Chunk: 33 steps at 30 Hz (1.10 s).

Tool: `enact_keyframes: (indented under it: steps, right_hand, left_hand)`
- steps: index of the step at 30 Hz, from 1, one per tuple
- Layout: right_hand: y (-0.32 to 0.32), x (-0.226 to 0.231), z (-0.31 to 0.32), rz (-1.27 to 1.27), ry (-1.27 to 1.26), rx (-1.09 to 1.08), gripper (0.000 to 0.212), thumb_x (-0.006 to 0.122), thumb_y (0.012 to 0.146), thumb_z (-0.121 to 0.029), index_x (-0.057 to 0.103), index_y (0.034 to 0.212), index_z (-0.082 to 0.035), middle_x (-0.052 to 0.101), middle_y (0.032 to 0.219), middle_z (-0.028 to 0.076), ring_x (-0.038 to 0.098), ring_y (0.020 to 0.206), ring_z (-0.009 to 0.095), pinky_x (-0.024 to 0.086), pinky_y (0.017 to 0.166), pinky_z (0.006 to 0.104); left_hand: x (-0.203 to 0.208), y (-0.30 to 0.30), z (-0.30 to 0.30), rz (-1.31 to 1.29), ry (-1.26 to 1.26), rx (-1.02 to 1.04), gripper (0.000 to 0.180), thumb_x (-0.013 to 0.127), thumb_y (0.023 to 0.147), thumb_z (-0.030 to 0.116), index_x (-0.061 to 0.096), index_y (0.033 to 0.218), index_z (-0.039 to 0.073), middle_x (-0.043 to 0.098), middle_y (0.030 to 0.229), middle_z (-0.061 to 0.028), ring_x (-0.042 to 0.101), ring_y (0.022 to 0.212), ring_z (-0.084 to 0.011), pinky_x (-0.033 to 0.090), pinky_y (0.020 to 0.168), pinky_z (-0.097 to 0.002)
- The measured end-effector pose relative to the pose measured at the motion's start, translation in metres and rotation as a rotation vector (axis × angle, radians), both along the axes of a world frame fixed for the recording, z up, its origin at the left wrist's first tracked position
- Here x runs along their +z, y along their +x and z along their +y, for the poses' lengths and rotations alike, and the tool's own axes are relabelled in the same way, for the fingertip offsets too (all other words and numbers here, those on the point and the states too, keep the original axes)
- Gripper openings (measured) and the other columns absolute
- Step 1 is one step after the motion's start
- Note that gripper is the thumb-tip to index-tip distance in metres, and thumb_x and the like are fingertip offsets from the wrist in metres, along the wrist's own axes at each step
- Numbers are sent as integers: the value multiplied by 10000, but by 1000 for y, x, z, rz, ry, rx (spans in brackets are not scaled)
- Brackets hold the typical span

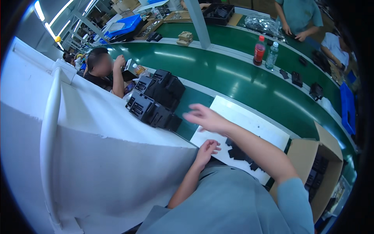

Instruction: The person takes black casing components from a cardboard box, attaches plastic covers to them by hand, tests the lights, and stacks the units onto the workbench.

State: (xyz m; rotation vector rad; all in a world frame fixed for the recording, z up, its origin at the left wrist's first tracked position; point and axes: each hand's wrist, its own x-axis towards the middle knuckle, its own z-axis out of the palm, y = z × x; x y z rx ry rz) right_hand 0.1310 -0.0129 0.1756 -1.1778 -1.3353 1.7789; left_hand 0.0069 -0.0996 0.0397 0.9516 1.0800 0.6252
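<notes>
Leftward: black boxes (157, 95), stacked, just left of the right hand (205, 118), the nearer one; fingers parted, blurred, seemingly empty. Left hand (208, 152): loosely curled, no hold visible, at the white board's (249, 121) near left corner.

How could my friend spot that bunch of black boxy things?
Find the long green belt, then the white board along its near side. Left of that board and the right hand sits the bunch of black boxy things. Unlike the small black pieces on the board, they're chunky, slotted and close together.
</notes>
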Motion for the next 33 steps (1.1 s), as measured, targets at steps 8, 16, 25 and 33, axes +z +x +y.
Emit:
enact_keyframes:
  steps: [8,16,25,33]
  right_hand:
    - [-155,-24,77,9,-355,-179,1286,679,611,-683,-60,1415,-5,138,1467,223,242,1334,326,310,1040,440]
    - [-179,-27,79,-83,-294,-365,1258,731,583,-633,51,1407,31,208,1435,238,256,1328,328,278,1066,388]
    - [-163,-15,89,-78,-344,-154,1137,732,628,-555,119,1391,24,219,1422,229,275,1313,344,313,1040,444]
    - [-133,-18,82,-46,-366,-212,1230,744,573,-601,58,1423,-36,144,1439,226,229,1329,356,293,1047,453]
  left_hand:
    - [-6,-52,-36,86,-49,90,220,475,947,221,508,1068,41,591,1024,-60,587,894,-132,447,744,-234]
    - [-6,-67,-42,172,-68,113,263,482,941,214,496,1137,41,595,978,-49,575,907,-130,434,758,-246]
    - [-1,-61,-31,150,-38,75,259,486,939,220,506,1115,32,590,1010,-57,575,907,-133,434,762,-250]
    - [-8,-62,-31,146,-36,53,258,487,939,226,508,1105,29,592,1024,-64,577,901,-138,441,764,-251]
